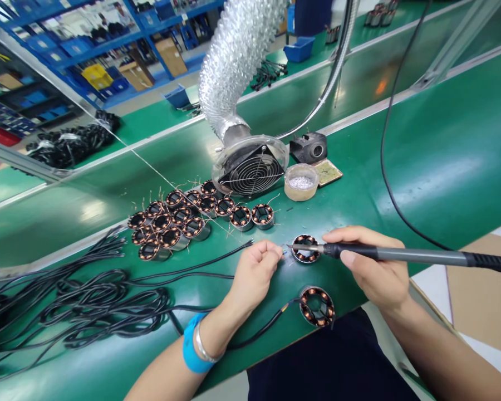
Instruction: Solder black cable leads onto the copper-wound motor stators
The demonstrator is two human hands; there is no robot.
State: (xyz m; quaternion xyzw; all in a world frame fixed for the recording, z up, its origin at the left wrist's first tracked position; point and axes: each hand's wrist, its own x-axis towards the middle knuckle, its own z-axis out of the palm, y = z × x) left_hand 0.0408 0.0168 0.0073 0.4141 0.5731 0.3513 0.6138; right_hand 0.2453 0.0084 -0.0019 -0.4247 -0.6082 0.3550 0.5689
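Note:
My right hand (378, 270) is closed round a soldering iron (417, 255), whose tip points left across a motor stator (305, 249) with copper windings. Just left of that stator, my left hand (256, 273) pinches thin wire ends near the iron's tip; a blue bit shows at the fingertips. The wires seem to belong to a black cable, though the fingers hide most of it. Nearer the table edge lies a second stator (316, 307), with a black cable (271, 323) running to it. Whether the tip touches the wires I cannot tell.
Several stators (171, 236) stand grouped at the left, with coiled black cables (108, 306) in front. A fume extractor (253, 170) hangs behind them on a silver duct (229, 67). Beside it are a round tub (301, 189) of shiny bits and an iron holder (309, 148).

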